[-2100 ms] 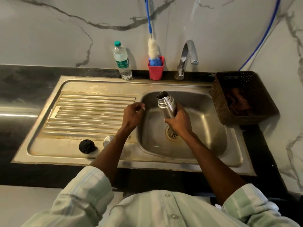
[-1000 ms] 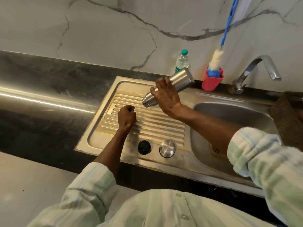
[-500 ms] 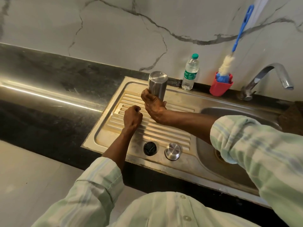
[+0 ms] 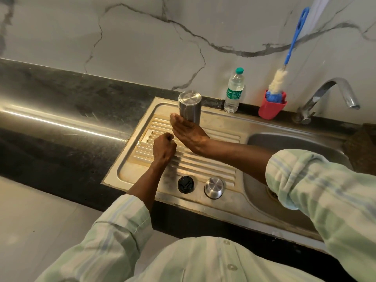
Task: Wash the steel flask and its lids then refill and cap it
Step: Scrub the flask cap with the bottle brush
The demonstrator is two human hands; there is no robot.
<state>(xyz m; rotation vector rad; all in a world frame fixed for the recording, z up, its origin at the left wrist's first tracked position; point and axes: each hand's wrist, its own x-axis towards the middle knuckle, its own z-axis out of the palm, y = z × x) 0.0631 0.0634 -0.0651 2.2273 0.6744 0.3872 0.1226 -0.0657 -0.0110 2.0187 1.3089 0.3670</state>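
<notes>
The steel flask (image 4: 189, 106) stands upside down, base up, at the far end of the ribbed drainboard (image 4: 203, 165). My right hand (image 4: 188, 131) lies against the flask's lower part with the fingers straightened and the palm showing; the flask's mouth is hidden behind it. My left hand (image 4: 163, 148) is curled into a fist on the ribs just in front, with nothing visible in it. The black inner lid (image 4: 185, 184) and the steel outer cap (image 4: 214, 187) sit side by side near the drainboard's front edge.
A plastic water bottle (image 4: 234, 91) and a red holder (image 4: 272, 108) with a blue-handled bottle brush (image 4: 291, 45) stand along the back ledge. The tap (image 4: 329, 94) arches over the sink basin (image 4: 295, 143) at right. Dark countertop (image 4: 61, 119) stretches left.
The flask came out of the sink basin, was tipped over and set mouth-down on the drainboard. My right hand has loosened from a grip to straight fingers. The left fist stayed on the ribs.
</notes>
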